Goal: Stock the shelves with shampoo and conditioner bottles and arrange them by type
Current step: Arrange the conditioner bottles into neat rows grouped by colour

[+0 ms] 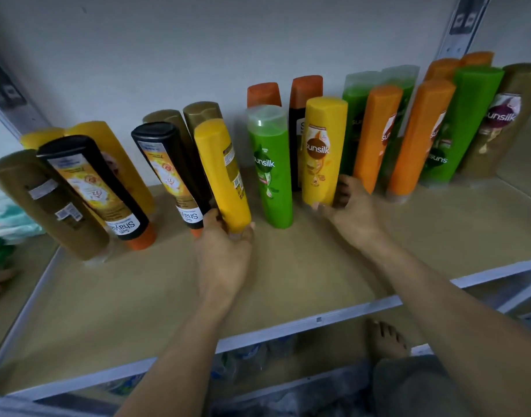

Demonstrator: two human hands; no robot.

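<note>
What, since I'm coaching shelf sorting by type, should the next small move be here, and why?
Probably carry the yellow Sunsilk bottle in the right hand over beside the other yellow bottle that the left hand grips: both are yellow, yet a green bottle stands between them.

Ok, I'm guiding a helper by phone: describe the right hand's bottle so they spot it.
On the wooden shelf, look mid-row, just right of the front clear-capped green bottle. The yellow bottle there, right hand at its base, faces its brown Sunsilk logo forward; the other yellow bottle, in the left hand, shows its back label.
</note>
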